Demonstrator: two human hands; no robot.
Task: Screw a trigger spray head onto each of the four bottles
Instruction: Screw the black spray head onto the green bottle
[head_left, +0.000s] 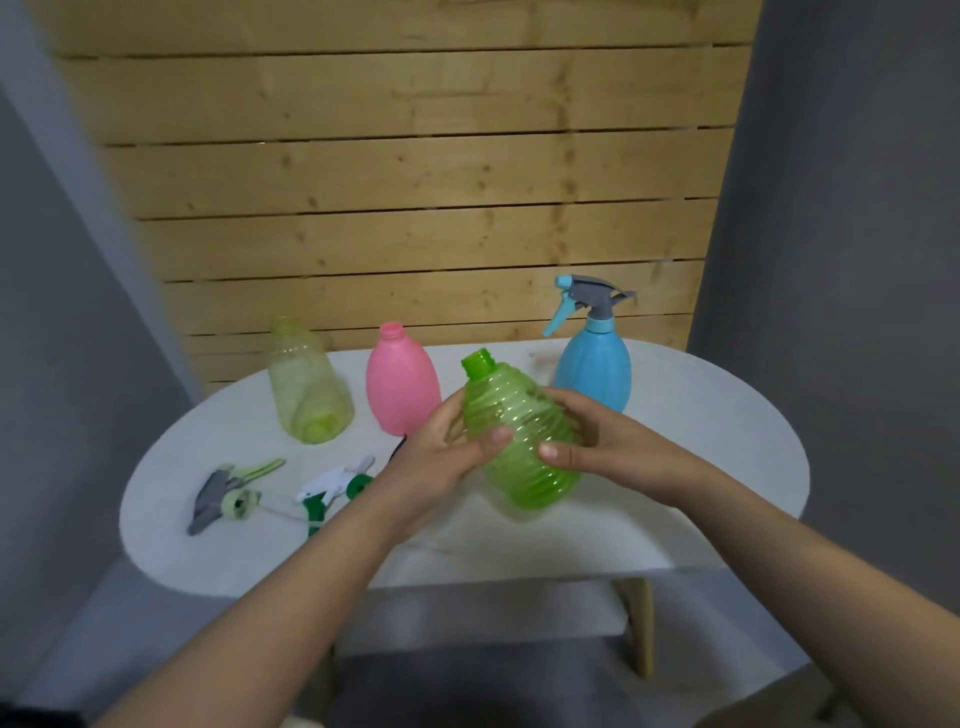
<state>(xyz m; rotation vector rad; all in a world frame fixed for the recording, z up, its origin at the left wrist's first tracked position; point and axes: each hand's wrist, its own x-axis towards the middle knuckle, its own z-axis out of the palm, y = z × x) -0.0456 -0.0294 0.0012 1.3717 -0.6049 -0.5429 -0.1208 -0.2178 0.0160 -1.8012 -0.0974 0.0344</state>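
Both hands hold a ribbed green bottle (519, 441) above the table, tilted with its open neck up and to the left. My left hand (441, 457) grips its left side, my right hand (597, 441) its right side. A blue bottle (595, 371) at the back right carries a grey and blue spray head (584, 301). A pink bottle (400, 387) and a pale yellow bottle (309, 387) stand open-necked behind. Two loose spray heads lie at the left: a grey and light green one (223, 496) and a white and green one (335, 486).
The white oval table (701, 467) stands against a wooden slat wall (415, 182). A dark object (399, 448) peeks out behind my left hand. The table's front edge is close to my forearms, with a wooden leg (641, 629) below at the right.
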